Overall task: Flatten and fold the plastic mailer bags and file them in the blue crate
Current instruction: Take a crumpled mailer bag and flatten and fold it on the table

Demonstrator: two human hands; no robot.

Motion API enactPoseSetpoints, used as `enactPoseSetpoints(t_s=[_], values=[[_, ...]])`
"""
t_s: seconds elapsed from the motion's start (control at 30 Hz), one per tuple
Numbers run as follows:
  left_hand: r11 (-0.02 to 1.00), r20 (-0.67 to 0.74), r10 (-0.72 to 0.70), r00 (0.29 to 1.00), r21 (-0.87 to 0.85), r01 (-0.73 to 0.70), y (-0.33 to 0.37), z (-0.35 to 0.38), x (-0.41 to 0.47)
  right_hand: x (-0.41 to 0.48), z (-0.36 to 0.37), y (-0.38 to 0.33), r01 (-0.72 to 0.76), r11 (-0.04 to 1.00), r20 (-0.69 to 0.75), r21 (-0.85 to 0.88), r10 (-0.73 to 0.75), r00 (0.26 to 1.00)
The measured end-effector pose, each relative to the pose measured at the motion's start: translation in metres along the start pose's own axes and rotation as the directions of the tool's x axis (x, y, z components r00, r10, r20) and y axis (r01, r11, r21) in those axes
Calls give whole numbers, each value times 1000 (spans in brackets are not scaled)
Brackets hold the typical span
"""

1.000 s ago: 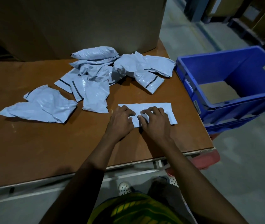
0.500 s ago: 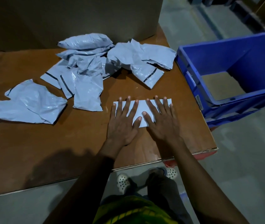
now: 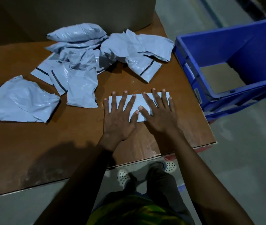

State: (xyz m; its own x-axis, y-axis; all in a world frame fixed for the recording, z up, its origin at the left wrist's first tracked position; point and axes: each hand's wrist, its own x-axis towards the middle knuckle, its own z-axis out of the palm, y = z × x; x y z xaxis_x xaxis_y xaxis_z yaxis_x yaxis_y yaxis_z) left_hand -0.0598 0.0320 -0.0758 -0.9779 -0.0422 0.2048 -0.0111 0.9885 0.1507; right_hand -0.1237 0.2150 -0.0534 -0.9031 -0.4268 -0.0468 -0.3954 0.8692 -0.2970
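- The folded mailer [image 3: 139, 101] lies flat near the worktop's [image 3: 31, 143] front right corner, pinned under both palms.
- The left hand [image 3: 119, 120] and right hand [image 3: 159, 116] press it down side by side, fingers [image 3: 124, 101] straight and spread, gripping nothing.
- Judging by this, one bag is flattened and folded but not yet filed.
- The crumpled mailers [image 3: 80, 70] heaped toward the back edge, plus a loose mailer [image 3: 20, 101] by the left edge, remain unflattened.
- The blue crate [image 3: 250, 51] stands just off the right edge; no bag shows inside it.
- A sticker [image 3: 198, 93] on the crate's side is too small to read; no other writing is legible.
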Motion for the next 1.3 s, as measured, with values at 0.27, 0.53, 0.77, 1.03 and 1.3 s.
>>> enactPoseSetpoints(t_s=[0.27,0.53,0.77,1.03,1.3], values=[[945,-85,-131,988,-312,99,10,-26,-40,-52,-8,33,179,936,-331,301,-74,941],[880,-235,-112,966,-476,-13,2,-23,-52,-55,-5,26,291,931,-491,219,-152,858],[904,-318,-86,944,-424,-60,-5,-23,-52,-57,-6,29,299,942,-504,155,-185,844],[933,-358,-75,931,-354,-61,-6,-30,-53,-60,-8,36,305,927,-491,218,-166,855],[953,-491,-59,869,-286,-97,6,-80,-25,-47,-53,22,260,957,-621,131,-126,774]])
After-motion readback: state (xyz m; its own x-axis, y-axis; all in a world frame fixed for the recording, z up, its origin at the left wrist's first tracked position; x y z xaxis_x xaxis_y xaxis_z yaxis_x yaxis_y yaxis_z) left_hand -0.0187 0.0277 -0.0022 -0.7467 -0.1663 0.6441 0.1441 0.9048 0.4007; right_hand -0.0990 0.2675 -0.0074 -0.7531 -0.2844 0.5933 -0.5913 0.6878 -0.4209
